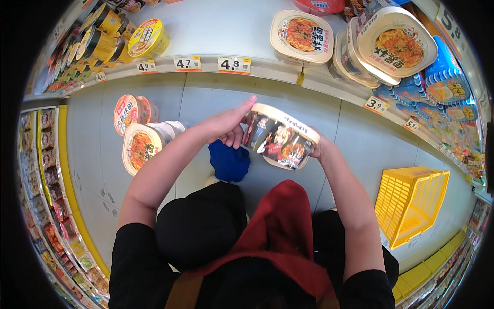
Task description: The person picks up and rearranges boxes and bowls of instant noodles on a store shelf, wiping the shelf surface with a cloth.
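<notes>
Between my two hands is a cream-lidded instant noodle tub (279,139), tilted, with a dark printed side that shows a cartoon figure. My left hand (231,125) is at its left end, thumb up along the lid's edge. My right hand (319,145) grips the opposite end; its fingers are mostly hidden behind the tub. A crumpled blue cloth (229,160) lies just below my left fingers, near my knees. Past my left forearm, more cream-lidded tubs (141,148) lie on their sides on the floor, beside pink-lidded noodle tubs (128,114).
Ahead runs a white shelf (216,34) with price tags along its edge. It bears a yellow noodle tub (148,38), a cream-lidded tub (303,36) and a stack of similar tubs (397,42). A yellow shopping basket (413,204) lies tipped on the floor at right.
</notes>
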`<action>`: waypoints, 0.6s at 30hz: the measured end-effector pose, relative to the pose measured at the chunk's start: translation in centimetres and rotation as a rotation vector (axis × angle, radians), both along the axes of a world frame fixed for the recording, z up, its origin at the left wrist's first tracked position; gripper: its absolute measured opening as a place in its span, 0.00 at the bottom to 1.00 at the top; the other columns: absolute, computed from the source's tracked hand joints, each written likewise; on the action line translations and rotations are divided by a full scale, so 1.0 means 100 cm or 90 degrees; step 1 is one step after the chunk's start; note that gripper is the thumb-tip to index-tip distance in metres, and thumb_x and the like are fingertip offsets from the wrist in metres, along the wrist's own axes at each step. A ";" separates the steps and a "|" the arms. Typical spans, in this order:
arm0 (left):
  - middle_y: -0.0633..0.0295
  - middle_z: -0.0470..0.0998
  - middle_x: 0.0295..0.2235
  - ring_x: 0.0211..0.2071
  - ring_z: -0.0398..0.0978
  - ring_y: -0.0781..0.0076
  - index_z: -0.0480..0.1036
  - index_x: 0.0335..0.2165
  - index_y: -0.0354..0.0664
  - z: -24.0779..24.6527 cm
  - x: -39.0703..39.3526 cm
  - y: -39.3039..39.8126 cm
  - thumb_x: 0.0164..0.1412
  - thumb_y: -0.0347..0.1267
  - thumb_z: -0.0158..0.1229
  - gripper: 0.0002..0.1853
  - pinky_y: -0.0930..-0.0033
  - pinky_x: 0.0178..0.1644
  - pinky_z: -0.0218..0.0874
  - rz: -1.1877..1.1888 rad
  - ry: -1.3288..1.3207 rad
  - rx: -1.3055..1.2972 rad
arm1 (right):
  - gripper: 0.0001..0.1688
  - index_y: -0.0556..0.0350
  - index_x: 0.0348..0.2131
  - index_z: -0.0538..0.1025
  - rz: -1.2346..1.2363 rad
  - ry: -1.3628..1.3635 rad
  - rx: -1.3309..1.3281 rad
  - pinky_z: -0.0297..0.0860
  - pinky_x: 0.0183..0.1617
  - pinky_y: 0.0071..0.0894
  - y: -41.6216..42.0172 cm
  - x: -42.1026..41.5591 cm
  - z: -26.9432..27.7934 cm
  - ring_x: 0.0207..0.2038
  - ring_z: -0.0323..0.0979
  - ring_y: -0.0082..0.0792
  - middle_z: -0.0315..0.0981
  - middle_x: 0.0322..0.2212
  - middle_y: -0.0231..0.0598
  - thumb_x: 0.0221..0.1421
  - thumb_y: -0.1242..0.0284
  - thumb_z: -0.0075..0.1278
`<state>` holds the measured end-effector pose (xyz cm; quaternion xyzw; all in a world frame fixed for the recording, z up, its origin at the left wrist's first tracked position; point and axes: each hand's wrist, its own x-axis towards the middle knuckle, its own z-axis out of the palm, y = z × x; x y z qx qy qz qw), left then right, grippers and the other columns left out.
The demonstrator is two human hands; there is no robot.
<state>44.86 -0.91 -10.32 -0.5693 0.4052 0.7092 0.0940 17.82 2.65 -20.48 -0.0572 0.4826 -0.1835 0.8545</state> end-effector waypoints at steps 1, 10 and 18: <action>0.58 0.73 0.19 0.15 0.68 0.77 0.61 0.56 0.37 0.004 0.001 0.002 0.51 0.74 0.22 0.56 0.81 0.17 0.53 -0.020 0.000 -0.020 | 0.14 0.58 0.42 0.74 0.031 0.067 -0.010 0.77 0.36 0.31 -0.003 0.008 0.021 0.34 0.78 0.29 0.77 0.36 0.39 0.58 0.72 0.45; 0.57 0.72 0.47 0.47 0.73 0.71 0.56 0.59 0.44 0.023 0.002 0.015 0.58 0.59 0.44 0.40 0.61 0.45 0.68 0.204 0.217 0.016 | 0.14 0.54 0.35 0.75 0.173 0.333 -0.519 0.68 0.31 0.21 -0.038 0.004 0.075 0.27 0.70 0.17 0.73 0.27 0.26 0.62 0.64 0.43; 0.62 0.74 0.45 0.43 0.74 0.78 0.62 0.53 0.39 0.066 -0.016 -0.084 0.62 0.44 0.48 0.26 0.74 0.45 0.66 0.356 0.372 -0.322 | 0.33 0.57 0.55 0.63 -0.115 0.369 -0.612 0.70 0.43 0.31 -0.047 0.005 0.172 0.44 0.70 0.29 0.67 0.49 0.42 0.63 0.50 0.36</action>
